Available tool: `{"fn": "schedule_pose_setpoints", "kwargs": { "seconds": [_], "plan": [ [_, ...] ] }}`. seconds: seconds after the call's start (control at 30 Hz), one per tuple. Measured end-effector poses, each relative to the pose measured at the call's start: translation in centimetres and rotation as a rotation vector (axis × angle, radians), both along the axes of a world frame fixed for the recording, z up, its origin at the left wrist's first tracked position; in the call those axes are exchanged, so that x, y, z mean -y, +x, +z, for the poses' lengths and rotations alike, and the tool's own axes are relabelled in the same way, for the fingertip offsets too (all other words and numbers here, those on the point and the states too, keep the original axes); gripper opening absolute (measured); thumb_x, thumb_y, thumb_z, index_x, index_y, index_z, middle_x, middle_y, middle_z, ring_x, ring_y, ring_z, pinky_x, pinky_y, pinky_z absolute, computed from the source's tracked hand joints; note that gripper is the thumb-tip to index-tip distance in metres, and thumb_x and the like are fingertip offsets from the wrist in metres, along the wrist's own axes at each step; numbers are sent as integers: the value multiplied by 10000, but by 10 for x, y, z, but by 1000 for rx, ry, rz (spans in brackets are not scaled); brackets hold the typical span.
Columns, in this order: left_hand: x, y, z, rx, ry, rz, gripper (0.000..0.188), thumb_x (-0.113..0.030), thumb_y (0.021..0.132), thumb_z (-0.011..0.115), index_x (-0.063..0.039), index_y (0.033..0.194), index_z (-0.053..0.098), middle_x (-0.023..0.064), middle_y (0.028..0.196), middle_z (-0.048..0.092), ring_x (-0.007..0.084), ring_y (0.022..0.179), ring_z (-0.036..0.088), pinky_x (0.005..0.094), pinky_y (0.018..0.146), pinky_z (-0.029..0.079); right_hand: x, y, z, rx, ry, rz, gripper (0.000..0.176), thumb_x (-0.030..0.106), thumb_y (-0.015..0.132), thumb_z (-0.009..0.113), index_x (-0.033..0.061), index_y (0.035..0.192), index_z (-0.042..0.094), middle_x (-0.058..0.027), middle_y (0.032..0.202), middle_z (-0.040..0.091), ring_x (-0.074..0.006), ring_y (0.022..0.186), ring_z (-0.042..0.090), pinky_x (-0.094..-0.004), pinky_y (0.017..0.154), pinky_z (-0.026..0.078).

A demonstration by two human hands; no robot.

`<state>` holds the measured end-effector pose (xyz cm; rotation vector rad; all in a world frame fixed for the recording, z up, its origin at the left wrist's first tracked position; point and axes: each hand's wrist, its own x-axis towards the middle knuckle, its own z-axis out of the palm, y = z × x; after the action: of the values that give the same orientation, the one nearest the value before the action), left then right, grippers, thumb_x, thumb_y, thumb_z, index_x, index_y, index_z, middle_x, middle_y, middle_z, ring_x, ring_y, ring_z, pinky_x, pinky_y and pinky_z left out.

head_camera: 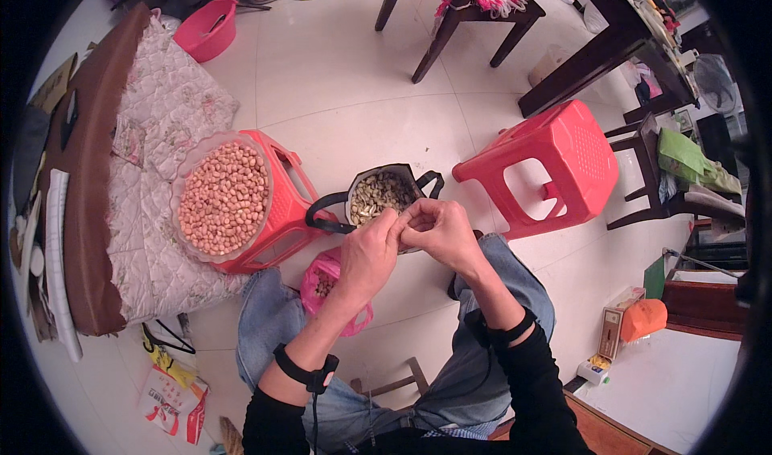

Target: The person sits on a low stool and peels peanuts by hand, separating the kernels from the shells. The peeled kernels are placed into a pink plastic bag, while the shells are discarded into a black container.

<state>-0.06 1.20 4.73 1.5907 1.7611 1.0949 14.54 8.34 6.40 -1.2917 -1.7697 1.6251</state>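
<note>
My left hand and my right hand meet at the fingertips above a dark fabric bag with black handles. Their fingers are curled and pinched together; whatever is between them is too small or hidden to tell. Inside the bag lies a heap of peanut shells. By my left forearm, a pink plastic bag holds some nuts, partly covered by the arm. Further left, a clear scalloped bowl full of shelled pinkish peanuts rests on a red plastic stool.
Another red plastic stool stands to the right. A bed or couch with a quilted floral cover borders the left side. Beyond are a pink basin, a dark wooden chair and a dark table. A white-topped cabinet is at lower right.
</note>
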Motion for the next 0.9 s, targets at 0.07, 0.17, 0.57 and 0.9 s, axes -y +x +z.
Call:
{"fn": "schedule_pose_setpoints", "kwargs": {
  "seconds": [0.07, 0.17, 0.57, 0.9],
  "plan": [
    [0, -1, 0, -20, -10, -21, 189, -165, 987, 543, -22, 870, 499, 207, 741, 612, 431, 710, 629, 507, 567, 452, 0, 1, 0, 9, 14, 12, 191, 110, 766, 750, -41, 867, 694, -54, 745, 713, -80, 728, 660, -255, 651, 534],
    [-1, -1, -2, 86, -33, -6, 228, -200, 1005, 530, -19, 870, 506, 209, 753, 622, 438, 728, 627, 506, 575, 462, 0, 1, 2, -42, -39, 11, 186, 120, 790, 726, -46, 867, 693, -62, 750, 720, -92, 742, 675, -258, 650, 535],
    [-7, -15, -4, 838, -298, 145, 338, -276, 1034, 540, -41, 795, 582, -61, 633, 489, 22, 527, 401, 229, 466, 305, -5, 0, 9, -458, -598, -64, 241, 77, 929, 603, -64, 1123, 625, -157, 1061, 710, -209, 954, 712, -326, 920, 562],
    [-7, -16, 2, 978, -366, 184, 328, -321, 1029, 555, -93, 794, 581, -100, 602, 388, -7, 473, 324, 200, 413, 232, -13, 11, 2, -429, -451, -156, 251, 123, 1005, 579, -53, 1177, 627, -136, 1017, 718, -196, 966, 709, -302, 893, 576]
  ]
}}
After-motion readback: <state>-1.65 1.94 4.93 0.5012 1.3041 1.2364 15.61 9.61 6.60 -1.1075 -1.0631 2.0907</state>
